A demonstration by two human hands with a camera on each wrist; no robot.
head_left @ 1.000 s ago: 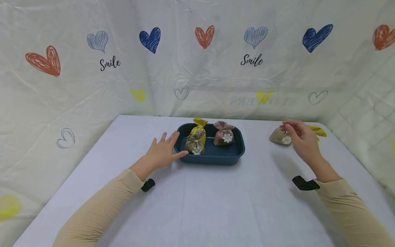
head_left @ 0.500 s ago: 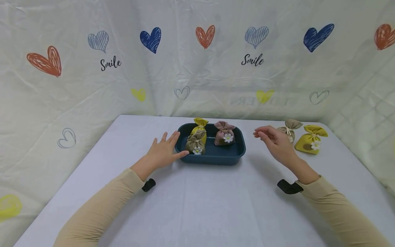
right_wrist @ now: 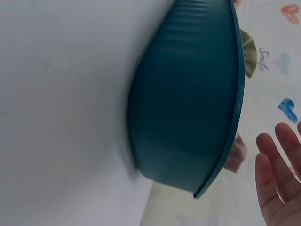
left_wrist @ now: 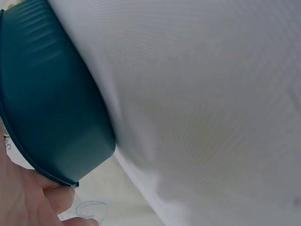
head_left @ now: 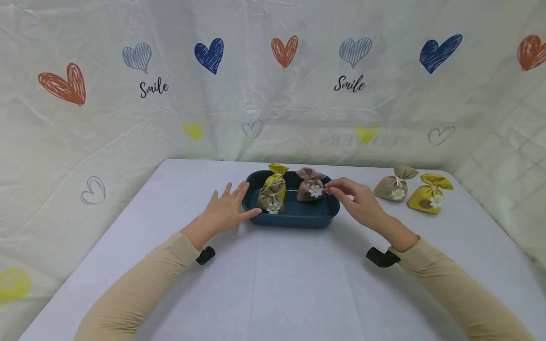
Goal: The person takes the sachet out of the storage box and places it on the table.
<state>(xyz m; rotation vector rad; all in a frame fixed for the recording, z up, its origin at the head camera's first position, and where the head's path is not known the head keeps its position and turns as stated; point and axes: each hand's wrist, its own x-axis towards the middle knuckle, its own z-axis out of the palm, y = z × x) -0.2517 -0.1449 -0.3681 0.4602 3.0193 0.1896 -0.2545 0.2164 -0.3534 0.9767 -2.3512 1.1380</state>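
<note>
A dark teal oblong tray (head_left: 294, 221) holds three small drawstring pouches. In its left part a yellow pouch (head_left: 277, 169) is behind a brown-grey pouch (head_left: 268, 195) with a white flower. A dusky pink pouch (head_left: 306, 191), also with a flower, sits at the tray's right. My left hand (head_left: 222, 209) rests with spread fingers on the tray's left rim. My right hand (head_left: 359, 202) is over the right rim, fingertips beside the pink pouch's flower. In the right wrist view its fingers (right_wrist: 268, 178) are loosely extended and hold nothing.
On the white table (head_left: 277, 279), right of the tray, lie a beige pouch (head_left: 389, 187) and a yellow pouch (head_left: 420, 198), both with white flowers. A pale backdrop (head_left: 307, 104) with printed hearts hangs along the table's far edge.
My right hand has moved left from the pouches at the right to the tray's right rim, uncovering those two pouches. The left hand stays on the tray.
</note>
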